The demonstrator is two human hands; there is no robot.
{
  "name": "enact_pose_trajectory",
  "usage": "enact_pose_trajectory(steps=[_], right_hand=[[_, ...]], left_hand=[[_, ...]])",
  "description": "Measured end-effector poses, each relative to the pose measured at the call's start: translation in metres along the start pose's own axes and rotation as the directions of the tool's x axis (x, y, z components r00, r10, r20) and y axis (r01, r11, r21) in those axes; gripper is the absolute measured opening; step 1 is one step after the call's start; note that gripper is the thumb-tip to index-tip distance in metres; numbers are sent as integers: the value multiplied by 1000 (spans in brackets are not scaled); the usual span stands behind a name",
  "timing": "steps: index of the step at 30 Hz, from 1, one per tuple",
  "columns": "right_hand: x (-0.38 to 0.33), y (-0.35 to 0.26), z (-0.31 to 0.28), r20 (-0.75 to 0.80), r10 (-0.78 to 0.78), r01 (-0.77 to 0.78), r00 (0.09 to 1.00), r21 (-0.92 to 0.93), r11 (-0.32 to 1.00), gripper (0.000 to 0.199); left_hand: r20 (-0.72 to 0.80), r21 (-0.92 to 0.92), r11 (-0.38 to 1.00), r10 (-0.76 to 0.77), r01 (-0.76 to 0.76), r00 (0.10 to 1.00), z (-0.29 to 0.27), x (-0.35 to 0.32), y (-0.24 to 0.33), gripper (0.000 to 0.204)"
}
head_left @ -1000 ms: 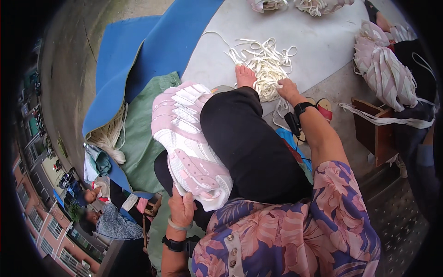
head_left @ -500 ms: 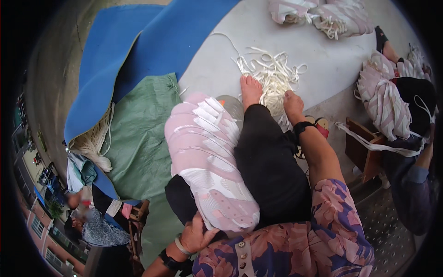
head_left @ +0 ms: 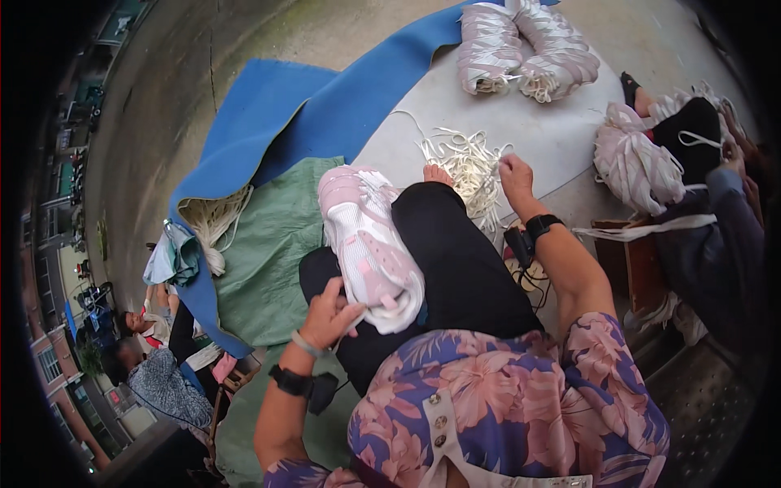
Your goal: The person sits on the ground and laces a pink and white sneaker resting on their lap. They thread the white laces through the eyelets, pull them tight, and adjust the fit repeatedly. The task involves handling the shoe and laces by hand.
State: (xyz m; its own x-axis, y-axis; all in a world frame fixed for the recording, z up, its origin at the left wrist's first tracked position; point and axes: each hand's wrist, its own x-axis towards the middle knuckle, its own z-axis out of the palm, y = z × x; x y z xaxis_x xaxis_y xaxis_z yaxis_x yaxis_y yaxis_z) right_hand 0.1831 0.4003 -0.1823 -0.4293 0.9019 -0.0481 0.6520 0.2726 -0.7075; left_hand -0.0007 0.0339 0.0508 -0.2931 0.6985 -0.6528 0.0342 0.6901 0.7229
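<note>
A nested stack of pink and white shoe uppers lies lengthwise across my lap, beside my right knee. My left hand grips the near end of the stack at its left edge, thumb against the nearest upper's white opening. Past my bare foot, a tangled heap of cream shoelaces rests on a pale grey sheet. At the heap's right edge is my right hand, its fingers closed in a pinch on a shoelace. Most of that lace is lost among the others.
Two laced bundles of uppers stand at the sheet's far end. Blue matting and a green tarp spread to the left, with a hank of laces. At right, a co-worker sits by another bundle and a wooden box.
The view has shifted, showing more of the far bundles. My right hand has drawn away to the heap's right edge. My left hand shows more fully beside the stack's near end.
</note>
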Motion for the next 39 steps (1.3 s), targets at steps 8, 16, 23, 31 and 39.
enact_pose_trajectory(steps=[8,16,23,31,39], right_hand=[[-31,-185,-106,32,-802,708,596,451,544,16],[-50,-250,-152,-185,-780,777,598,373,508,5],[49,-120,-159,-328,-187,214,926,47,976,17],[-33,-211,-27,-26,-745,689,667,402,603,31],[-78,-219,-61,90,-735,470,672,715,518,19]], left_hand=[[-255,140,871,492,-471,832,-11,25,59,58],[-58,-330,813,490,-480,870,22,37,139,39],[-151,13,930,366,-368,918,-91,-20,79,17],[-167,147,933,350,-328,922,-31,8,116,18],[-163,76,930,368,-360,915,-32,23,103,22]])
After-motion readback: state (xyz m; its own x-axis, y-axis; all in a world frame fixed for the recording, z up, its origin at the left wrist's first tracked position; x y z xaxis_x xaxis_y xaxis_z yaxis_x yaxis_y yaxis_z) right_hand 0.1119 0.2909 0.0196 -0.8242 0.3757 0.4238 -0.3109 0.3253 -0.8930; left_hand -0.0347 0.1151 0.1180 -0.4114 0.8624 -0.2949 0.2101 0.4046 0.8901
